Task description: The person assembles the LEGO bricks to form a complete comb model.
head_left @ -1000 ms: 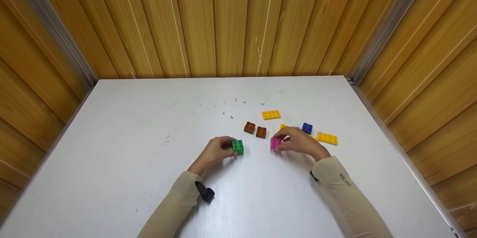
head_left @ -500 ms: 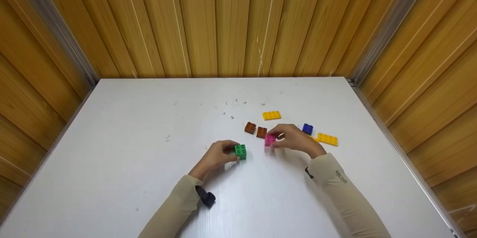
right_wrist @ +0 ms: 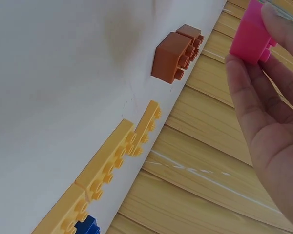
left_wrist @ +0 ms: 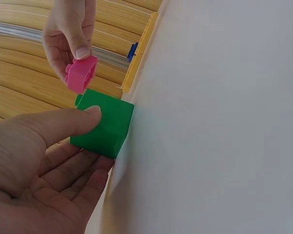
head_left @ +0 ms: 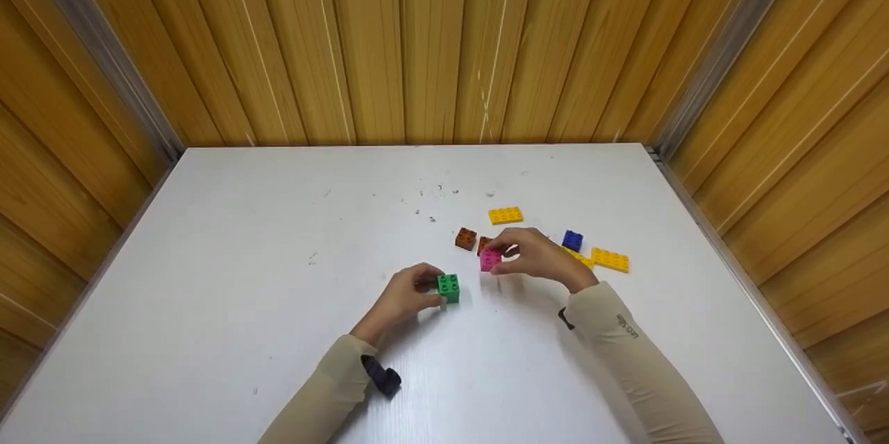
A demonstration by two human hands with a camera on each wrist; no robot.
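Observation:
My left hand (head_left: 406, 294) pinches a green toy brick (head_left: 449, 288) between thumb and fingers, studs up, low at the white table. In the left wrist view the thumb presses the near side of the green brick (left_wrist: 105, 124). My right hand (head_left: 538, 258) grips a pink toy brick (head_left: 490, 260), held above the table to the right of and slightly behind the green one. In the right wrist view the pink brick (right_wrist: 249, 36) sits between thumb and fingertips, its underside off the surface.
Two brown bricks (head_left: 466, 238) lie behind the hands, one partly covered by the right hand. Yellow plates (head_left: 505, 215) lie behind and to the right (head_left: 610, 260), with a blue brick (head_left: 572, 240) among them. Wood-patterned walls (head_left: 430, 48) border the white table (head_left: 278, 235).
My right hand has lifted the pink brick and carried it left towards the green one. The left hand has brought the green brick slightly nearer and to the right.

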